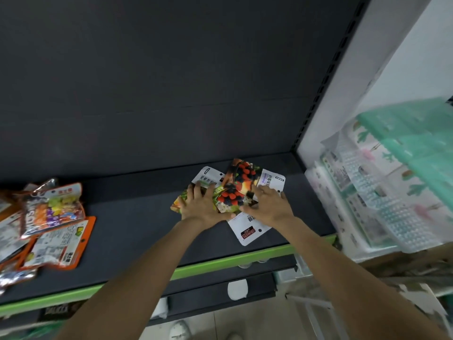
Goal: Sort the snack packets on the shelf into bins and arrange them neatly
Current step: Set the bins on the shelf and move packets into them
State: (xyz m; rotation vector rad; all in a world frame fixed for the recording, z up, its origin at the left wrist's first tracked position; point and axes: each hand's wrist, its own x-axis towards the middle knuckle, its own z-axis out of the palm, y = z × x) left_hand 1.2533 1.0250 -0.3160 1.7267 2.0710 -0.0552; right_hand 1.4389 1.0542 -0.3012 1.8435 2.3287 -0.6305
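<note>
Both grips flat, left hand [199, 204] and right hand [268, 207] pressing fruit packets [235, 190], dark shelf [137, 212]

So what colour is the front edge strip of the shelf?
Bright green; the front edge strip of the shelf shows best in the head view.

berry-print snack packets [237, 190] overlap in a heap at the shelf's [137, 212] right end; orange-edged packets [52, 231] piled far left.

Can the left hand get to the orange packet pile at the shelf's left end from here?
Probably yes: bare shelf lies between the left hand and the orange packets, though it now rests on the berry packets.
</note>
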